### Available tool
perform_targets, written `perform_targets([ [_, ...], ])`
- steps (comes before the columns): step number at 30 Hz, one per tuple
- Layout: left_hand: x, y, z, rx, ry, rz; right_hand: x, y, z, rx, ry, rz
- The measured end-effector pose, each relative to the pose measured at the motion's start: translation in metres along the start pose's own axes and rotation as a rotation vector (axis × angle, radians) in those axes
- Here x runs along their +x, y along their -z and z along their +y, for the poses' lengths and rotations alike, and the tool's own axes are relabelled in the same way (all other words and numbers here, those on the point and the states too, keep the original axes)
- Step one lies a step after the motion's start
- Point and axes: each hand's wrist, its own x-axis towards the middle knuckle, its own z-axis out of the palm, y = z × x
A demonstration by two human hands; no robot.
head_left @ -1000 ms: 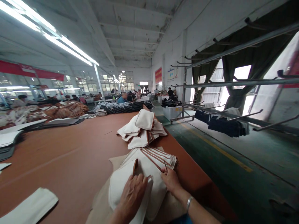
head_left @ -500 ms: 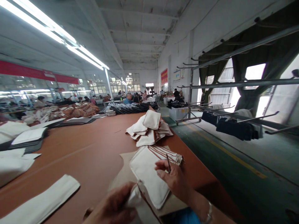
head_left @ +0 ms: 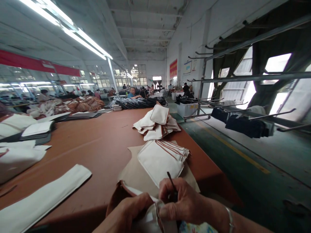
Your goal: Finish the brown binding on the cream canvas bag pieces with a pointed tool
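At the near table edge, my left hand (head_left: 128, 208) is closed on a cream fabric piece (head_left: 148, 216) with a brown side. My right hand (head_left: 182, 199) pinches the same piece at its seam, fingertips close to the left hand's. A thin dark pointed tool (head_left: 171, 181) sticks up out of my right fist; its lower part is hidden. Just beyond lies a fanned stack of cream panels with brown edges (head_left: 157, 161), on a tan sheet (head_left: 134, 170). Farther off is a loose pile of similar cream pieces (head_left: 159, 115).
Brown material covers the table (head_left: 97, 145). A long cream strip (head_left: 53, 197) and folded cream pieces (head_left: 37, 129) lie on the left. To the right of an aisle stands a metal rack (head_left: 201, 87) holding dark items; a white bin (head_left: 187, 110) is beside it. People sit farther back.
My right hand has come down from over the stack to the fabric piece in my left hand. The left hand has shifted slightly right, and the view has tilted.
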Motion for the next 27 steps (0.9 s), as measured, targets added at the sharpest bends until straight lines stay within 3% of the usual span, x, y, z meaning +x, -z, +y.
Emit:
perform_targets([
  [4, 0.001, -0.008, 0.001, -0.108, -0.032, -0.064, -0.007, 0.003, -0.001, 0.002, -0.107, -0.146],
  [10, 0.007, -0.021, -0.008, -0.199, 0.031, -0.111, -0.011, 0.018, -0.001, 0.146, -0.234, -0.34],
  [15, 0.013, -0.024, -0.011, -0.182, 0.021, 0.008, -0.01, 0.024, -0.01, 0.065, -0.192, -0.26],
  [20, 0.024, -0.026, -0.02, -0.148, 0.101, 0.033, -0.012, 0.039, -0.003, 0.153, -0.294, -0.314],
  [23, 0.032, -0.026, -0.029, -0.158, 0.078, 0.078, -0.01, 0.043, 0.001, 0.156, -0.297, -0.287],
  [27, 0.038, -0.029, -0.033, -0.231, 0.065, 0.076, -0.01, 0.036, 0.001, -0.055, -0.225, -0.176],
])
